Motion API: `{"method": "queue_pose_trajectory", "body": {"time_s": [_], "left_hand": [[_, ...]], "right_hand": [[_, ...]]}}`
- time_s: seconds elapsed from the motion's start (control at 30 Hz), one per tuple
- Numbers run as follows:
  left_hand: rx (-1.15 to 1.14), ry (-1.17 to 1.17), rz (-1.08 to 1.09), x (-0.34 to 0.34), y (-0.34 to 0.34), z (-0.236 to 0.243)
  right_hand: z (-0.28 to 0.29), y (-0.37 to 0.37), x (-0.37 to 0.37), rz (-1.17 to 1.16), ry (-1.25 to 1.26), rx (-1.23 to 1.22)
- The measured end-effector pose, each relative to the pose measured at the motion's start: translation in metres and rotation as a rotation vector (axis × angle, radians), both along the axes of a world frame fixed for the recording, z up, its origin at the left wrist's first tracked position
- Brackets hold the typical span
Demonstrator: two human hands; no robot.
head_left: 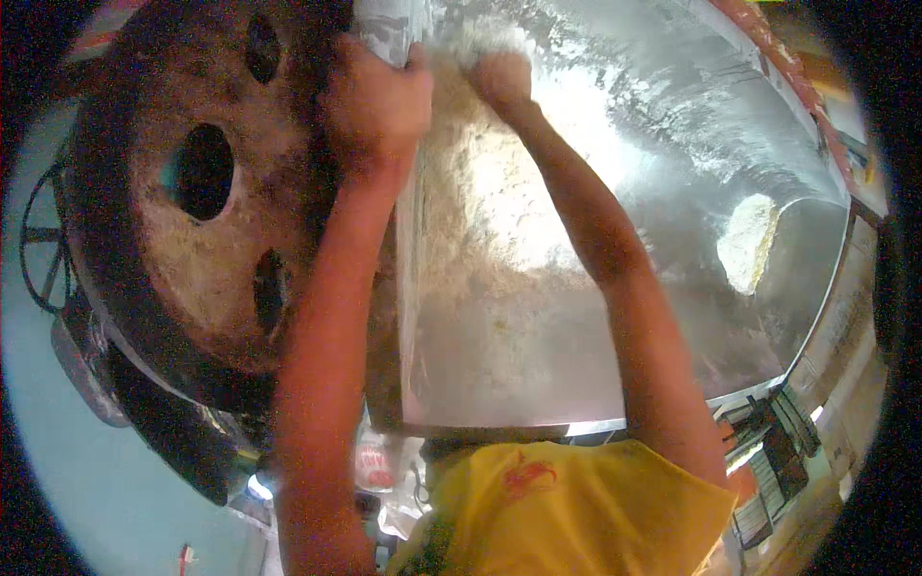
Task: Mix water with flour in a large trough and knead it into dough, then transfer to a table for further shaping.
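Observation:
Over the raised edge of a metal worktop, my left hand is curled, thumb upward. Just beyond it is a pale, shiny thing, cut off by the top of the picture; whether my fingers grip that or the edge is hidden. My right hand is closed, low over the far part of the worktop, in a patch of white flour-like powder. Anything inside that fist does not show, and the hand is slightly blurred. A pale, dough-like lump lies apart at the right end.
To my left stands a large dark round machine part with a brownish face and several holes. A spoked wheel is beyond it. Below the worktop's near edge are a white printed bag and, at right, a dark metal rack.

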State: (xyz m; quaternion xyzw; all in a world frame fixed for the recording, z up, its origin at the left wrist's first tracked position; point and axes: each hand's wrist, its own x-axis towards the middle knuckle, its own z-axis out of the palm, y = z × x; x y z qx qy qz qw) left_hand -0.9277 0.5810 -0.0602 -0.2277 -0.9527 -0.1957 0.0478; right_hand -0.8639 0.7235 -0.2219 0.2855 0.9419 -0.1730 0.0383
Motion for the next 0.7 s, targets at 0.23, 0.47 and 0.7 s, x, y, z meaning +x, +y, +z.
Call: {"method": "queue_pose_trajectory", "body": {"time_s": [0.23, 0.47, 0.7], "left_hand": [[-0.029, -0.115, 0.017, 0.013, 0.007, 0.005], [0.035, -0.050, -0.051, 0.015, 0.029, -0.010], [-0.067, -0.075, -0.001, 0.015, 0.032, -0.001]], "right_hand": [[-0.087, -0.176, 0.151, -0.008, -0.008, -0.408], [-0.051, -0.135, 0.206, 0.132, -0.346, -0.661], [-0.042, 0.078, 0.079, -0.147, -0.189, -0.168]]}}
